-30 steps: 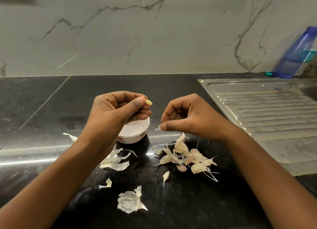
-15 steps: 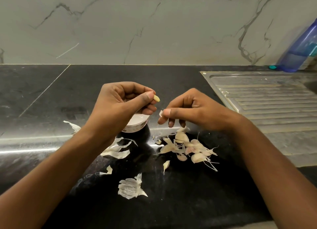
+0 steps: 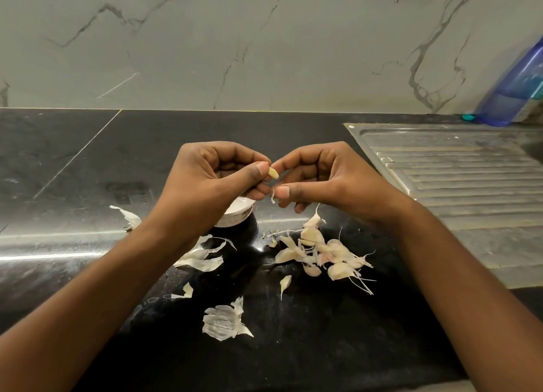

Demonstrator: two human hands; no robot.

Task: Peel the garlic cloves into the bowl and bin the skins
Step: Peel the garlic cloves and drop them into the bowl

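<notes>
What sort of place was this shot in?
Most likely a home kitchen: a dark stone counter against a marble-look wall, a steel sink drainboard at the right, and garlic skins scattered near a small bowl.

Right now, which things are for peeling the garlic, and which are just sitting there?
For the job: left hand pinching the garlic clove; right hand pinching a skin strip; white bowl behind the left hand; pile of cloves on the counter; loose skins scattered around.
Just lying about: blue bottle at the back right; steel drainboard on the right.
</notes>
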